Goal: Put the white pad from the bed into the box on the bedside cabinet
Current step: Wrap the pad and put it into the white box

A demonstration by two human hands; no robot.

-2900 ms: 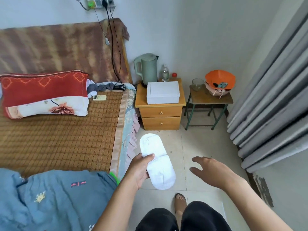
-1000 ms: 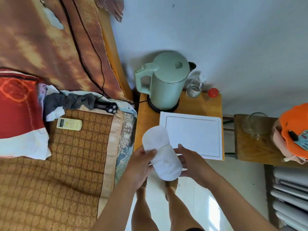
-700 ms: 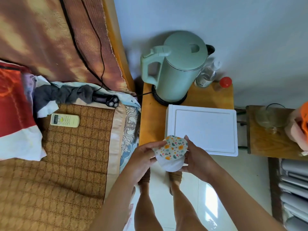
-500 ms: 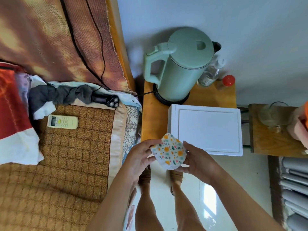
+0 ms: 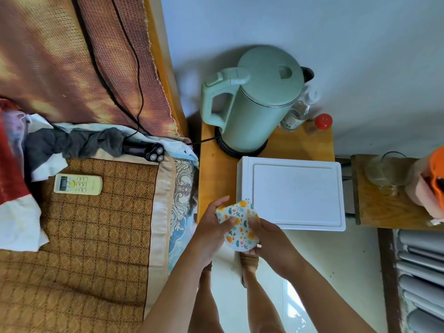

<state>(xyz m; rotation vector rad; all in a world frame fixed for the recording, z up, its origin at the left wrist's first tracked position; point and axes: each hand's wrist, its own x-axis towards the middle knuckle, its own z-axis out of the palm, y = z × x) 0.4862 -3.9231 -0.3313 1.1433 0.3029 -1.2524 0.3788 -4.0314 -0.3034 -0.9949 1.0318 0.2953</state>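
Observation:
The pad [image 5: 240, 224] is folded into a small bundle, its flower-printed side outward with a white edge at the bottom. My left hand [image 5: 211, 231] grips its left side and my right hand [image 5: 271, 241] grips its right side. I hold it just in front of the near left corner of the white box [image 5: 295, 195]. The box stands on the wooden bedside cabinet [image 5: 216, 174] with its lid shut.
A green kettle [image 5: 252, 102] stands behind the box, with a small bottle [image 5: 298, 111] and a red-capped jar [image 5: 320, 123] beside it. The bed [image 5: 84, 236] on the left holds a remote [image 5: 78, 184] and a shaver [image 5: 149, 151]. A stool with a glass [image 5: 386, 171] stands right.
I walked from beside the bed to the cabinet. Both hands folded the long white pad into a small bundle with the flower print outward, and they now press it tighter.

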